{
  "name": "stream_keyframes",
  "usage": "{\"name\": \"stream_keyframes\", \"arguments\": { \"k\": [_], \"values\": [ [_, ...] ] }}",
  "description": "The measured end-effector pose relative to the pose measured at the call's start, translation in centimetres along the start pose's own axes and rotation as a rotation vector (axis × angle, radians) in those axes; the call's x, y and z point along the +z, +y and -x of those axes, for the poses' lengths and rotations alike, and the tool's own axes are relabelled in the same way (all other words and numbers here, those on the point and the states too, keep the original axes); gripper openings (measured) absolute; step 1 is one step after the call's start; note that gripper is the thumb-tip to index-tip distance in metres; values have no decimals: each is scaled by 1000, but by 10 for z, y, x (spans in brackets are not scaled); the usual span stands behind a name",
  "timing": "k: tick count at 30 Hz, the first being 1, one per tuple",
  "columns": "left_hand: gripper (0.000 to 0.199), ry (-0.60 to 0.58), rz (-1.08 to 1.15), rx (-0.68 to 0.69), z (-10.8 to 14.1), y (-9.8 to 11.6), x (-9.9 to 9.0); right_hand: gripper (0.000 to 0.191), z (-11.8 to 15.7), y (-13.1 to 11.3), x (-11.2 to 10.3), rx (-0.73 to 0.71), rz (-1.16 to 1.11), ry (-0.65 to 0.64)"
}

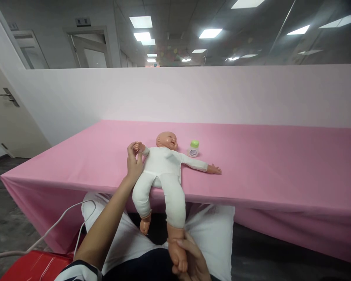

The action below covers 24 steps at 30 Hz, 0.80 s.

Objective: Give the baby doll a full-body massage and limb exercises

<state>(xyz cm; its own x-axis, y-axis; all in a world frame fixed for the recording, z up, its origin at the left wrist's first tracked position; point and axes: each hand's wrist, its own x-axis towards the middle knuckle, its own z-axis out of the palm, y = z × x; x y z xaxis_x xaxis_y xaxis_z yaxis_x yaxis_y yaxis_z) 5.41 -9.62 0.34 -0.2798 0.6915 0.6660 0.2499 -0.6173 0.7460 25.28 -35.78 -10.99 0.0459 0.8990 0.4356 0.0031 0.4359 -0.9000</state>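
Note:
A baby doll (162,162) with a white cloth body lies face up on the pink-covered table (266,164), its legs hanging past the front edge. My left hand (133,160) is closed around the doll's hand on the left side. Down over my lap, my right hand (193,259) wraps the doll's foot on the right; some of its fingers are hidden behind the foot. The doll's other arm stretches out to the right on the cloth. Beside its head stands a small clear jar (194,149) with a green lid.
A red object (36,267) sits at the lower left, with a white cable (55,224) running across near it. Behind the table rises a white wall (193,93) with glass above. A door (8,105) is at the far left.

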Motion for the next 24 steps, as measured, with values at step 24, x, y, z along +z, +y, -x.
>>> {"name": "stream_keyframes", "arguments": {
  "k": [24],
  "values": [
    [31,-265,-245,255,5,3,5,45,-149,-61,1,14,-76,-459]
  ]
}}
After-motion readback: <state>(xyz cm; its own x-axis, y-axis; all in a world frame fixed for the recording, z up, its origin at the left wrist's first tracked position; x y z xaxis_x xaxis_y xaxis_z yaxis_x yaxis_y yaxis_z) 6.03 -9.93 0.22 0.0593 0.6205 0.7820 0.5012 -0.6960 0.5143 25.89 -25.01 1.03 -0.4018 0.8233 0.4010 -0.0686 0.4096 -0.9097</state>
